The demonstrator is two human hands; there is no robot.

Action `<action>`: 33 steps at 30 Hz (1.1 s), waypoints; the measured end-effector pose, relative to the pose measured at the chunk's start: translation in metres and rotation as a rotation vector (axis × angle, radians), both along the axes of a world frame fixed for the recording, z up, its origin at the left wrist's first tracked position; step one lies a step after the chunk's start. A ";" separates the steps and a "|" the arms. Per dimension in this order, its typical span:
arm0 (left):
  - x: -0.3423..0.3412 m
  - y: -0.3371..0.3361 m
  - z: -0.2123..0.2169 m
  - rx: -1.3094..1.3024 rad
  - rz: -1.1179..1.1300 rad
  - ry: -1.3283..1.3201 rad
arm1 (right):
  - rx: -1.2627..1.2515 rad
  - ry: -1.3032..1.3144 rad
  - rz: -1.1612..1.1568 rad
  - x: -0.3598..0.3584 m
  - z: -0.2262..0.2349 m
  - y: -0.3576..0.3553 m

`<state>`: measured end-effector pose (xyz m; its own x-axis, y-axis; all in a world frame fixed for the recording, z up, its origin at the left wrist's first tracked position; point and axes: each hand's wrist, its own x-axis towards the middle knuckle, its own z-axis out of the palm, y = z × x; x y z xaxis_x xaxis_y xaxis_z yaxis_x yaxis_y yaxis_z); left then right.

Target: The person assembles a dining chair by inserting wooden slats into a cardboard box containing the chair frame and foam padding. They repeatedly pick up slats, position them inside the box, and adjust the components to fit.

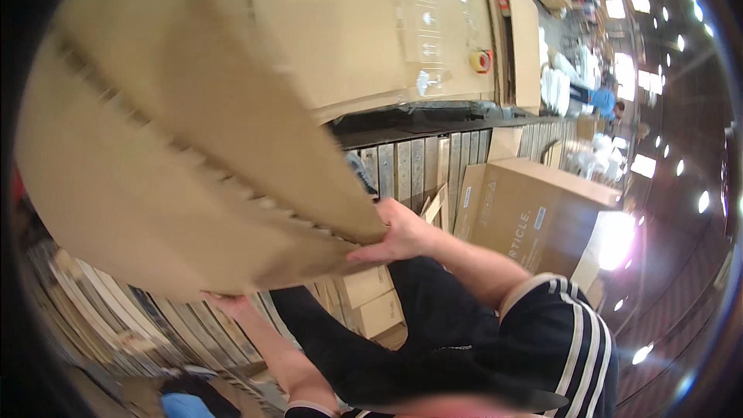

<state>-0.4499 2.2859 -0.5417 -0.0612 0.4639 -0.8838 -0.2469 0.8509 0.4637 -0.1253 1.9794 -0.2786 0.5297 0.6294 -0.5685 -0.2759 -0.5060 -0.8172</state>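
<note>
A large flat sheet of brown corrugated cardboard [170,155] fills the upper left, very close to the camera, with its ragged fluted edge running diagonally. Neither my left hand nor my right hand shows; the sheet may hide them. A co-worker in a black cap [433,356] and a black shirt with white-striped sleeves [557,333] stands close below. One of their hands [395,234] grips the sheet's lower corner. Their other hand [226,303] presses up under its bottom edge.
Behind the sheet lies a big flat taped carton [371,23] with a roll of tape [481,60] on it. A closed brown box [534,213] stands right of the co-worker, smaller boxes [371,298] lower down. Wooden slats [410,166] cover the floor. Other people work far right.
</note>
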 end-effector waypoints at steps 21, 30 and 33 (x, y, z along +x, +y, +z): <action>0.699 -0.432 0.107 0.842 -1.485 -0.416 | 0.600 0.437 -1.958 -0.086 -0.124 -0.382; 0.651 -0.409 -0.027 0.966 -2.076 0.176 | 0.184 0.490 -2.077 -0.032 -0.279 -0.390; 0.535 -0.374 -0.069 1.099 -2.108 0.652 | -0.380 1.019 -1.545 -0.095 -0.307 -0.354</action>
